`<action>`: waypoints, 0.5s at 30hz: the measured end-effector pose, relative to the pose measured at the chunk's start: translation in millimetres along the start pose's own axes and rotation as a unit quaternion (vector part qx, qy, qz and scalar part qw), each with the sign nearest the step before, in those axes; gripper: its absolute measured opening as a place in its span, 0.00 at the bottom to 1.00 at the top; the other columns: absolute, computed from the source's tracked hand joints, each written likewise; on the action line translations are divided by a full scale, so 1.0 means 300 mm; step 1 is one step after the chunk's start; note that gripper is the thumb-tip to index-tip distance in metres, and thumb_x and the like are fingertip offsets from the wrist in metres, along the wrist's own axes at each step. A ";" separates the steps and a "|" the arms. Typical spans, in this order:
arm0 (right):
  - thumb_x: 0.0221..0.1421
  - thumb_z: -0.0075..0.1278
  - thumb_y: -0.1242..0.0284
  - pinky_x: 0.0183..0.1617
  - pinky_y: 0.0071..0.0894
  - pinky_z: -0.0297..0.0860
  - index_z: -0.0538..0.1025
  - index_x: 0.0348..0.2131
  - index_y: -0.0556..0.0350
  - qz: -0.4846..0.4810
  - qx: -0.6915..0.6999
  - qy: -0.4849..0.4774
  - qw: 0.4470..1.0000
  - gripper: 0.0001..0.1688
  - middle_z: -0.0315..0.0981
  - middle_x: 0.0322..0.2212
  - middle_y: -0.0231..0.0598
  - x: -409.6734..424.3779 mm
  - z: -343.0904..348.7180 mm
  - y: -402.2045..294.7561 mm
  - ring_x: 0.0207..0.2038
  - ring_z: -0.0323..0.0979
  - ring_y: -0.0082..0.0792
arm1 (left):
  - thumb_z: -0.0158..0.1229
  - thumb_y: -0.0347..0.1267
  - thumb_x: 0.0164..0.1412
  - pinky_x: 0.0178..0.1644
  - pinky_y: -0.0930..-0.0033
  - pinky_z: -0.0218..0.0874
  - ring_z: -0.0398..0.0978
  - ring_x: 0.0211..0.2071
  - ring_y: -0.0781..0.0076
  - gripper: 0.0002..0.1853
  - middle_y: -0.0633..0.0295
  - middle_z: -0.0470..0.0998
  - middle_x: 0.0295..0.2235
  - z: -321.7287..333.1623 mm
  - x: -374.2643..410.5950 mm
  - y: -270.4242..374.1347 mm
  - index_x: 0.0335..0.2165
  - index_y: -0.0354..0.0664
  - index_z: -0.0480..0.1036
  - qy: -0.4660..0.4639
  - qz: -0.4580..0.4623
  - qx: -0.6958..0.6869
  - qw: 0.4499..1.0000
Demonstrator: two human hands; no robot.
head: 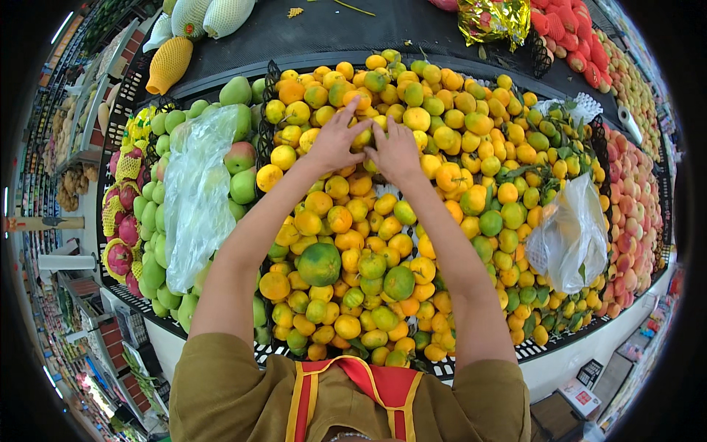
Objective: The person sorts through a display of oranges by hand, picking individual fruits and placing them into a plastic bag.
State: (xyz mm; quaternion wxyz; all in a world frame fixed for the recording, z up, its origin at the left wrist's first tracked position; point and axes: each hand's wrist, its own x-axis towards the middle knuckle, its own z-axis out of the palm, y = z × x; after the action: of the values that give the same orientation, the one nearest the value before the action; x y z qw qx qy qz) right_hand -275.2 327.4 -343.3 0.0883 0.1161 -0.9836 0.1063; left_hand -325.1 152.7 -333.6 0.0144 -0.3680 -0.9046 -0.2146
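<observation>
My left hand (338,139) reaches over the far middle of a heap of yellow-orange and green mandarins (339,219). Its fingers are spread, and one fingertip rests on an orange fruit. Close beside it, my right hand (396,148) lies over the same heap with its thumb and fingers apart. The fingertips of both hands nearly meet around a yellowish-green mandarin (362,140); whether either grips it is hard to see. Nearer to me sit a larger dark green citrus fruit (319,264) and a smaller green one (399,283).
Black mesh (267,119) divides the mandarins from green mangoes (243,187) under a plastic bag (199,204). Dragon fruit (119,258) lie farther left. To the right are another plastic bag (574,237) and peach-like fruit (629,210). Foam-netted fruit (169,65) and gold foil (493,21) lie behind.
</observation>
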 end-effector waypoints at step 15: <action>0.56 0.53 0.61 0.43 0.44 0.70 0.69 0.47 0.50 -0.014 0.219 -0.129 0.967 0.22 0.69 0.40 0.44 -0.300 -0.118 0.008 0.42 0.71 0.49 | 0.65 0.46 0.40 0.45 0.58 0.56 0.66 0.44 0.60 0.19 0.61 0.72 0.36 -0.138 -0.136 0.082 0.29 0.45 0.77 -0.118 0.050 0.088 0.988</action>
State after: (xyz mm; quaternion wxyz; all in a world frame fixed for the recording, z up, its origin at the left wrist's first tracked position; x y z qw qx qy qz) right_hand -184.3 356.7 -327.5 -0.0650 0.1594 -0.9376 0.3022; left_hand -284.5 124.9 -294.3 -0.0490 -0.4325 -0.8960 -0.0884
